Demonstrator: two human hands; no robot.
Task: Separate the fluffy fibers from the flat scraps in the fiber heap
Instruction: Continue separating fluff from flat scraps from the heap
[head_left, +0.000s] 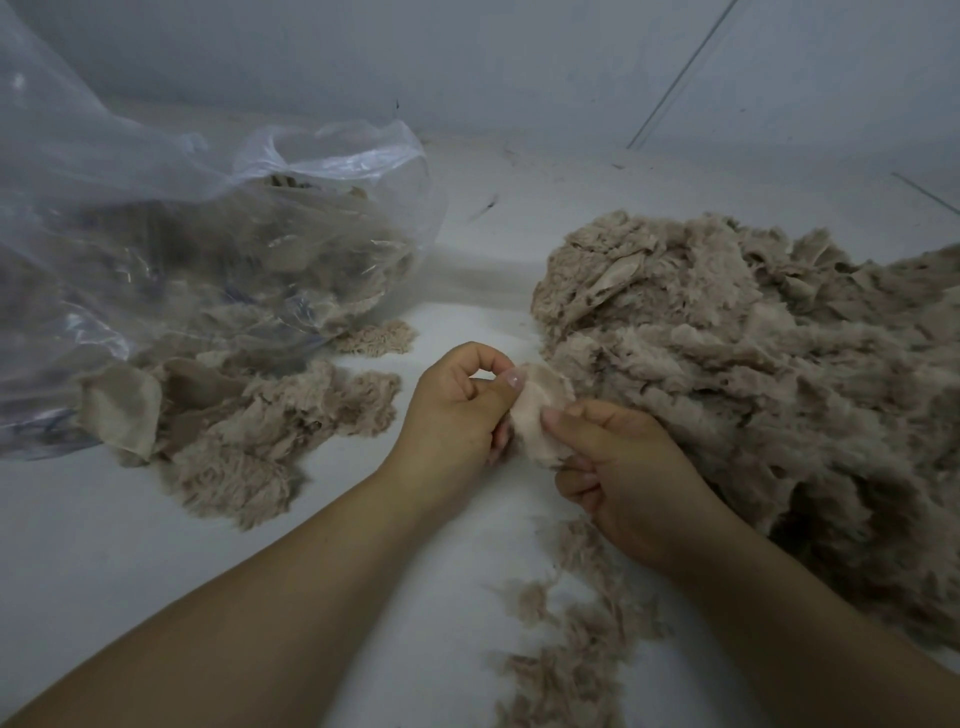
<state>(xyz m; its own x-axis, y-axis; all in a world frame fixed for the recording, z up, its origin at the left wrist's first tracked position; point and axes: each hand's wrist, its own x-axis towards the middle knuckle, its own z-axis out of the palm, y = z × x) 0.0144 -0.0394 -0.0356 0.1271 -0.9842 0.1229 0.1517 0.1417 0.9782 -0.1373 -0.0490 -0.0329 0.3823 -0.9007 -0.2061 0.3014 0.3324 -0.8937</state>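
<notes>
Fibre work takes place on a pale, smooth desk (130, 545). Between both hands sits one flat scrap (543, 410), a thin, pinkish-beige, rounded piece of backing cloth with a soft frayed edge. The left hand (457, 410) pinches its upper left edge between thumb and curled forefinger; the right hand (618, 467) pinches its lower right edge, thumb on top, remaining fingers curled beneath. The scrap is held just beside the near left edge of the fiber heap (753, 374), a large, matted, taupe mound of shaggy tufts filling the right side of the desk. A smaller pile (249, 426) of fluffy pieces and smooth flat scraps lies at the left, touching a crumpled clear plastic bag (171, 249) that holds more of the same material. Loose fluffy fibers (566, 660) trail along the near edge between the forearms.
</notes>
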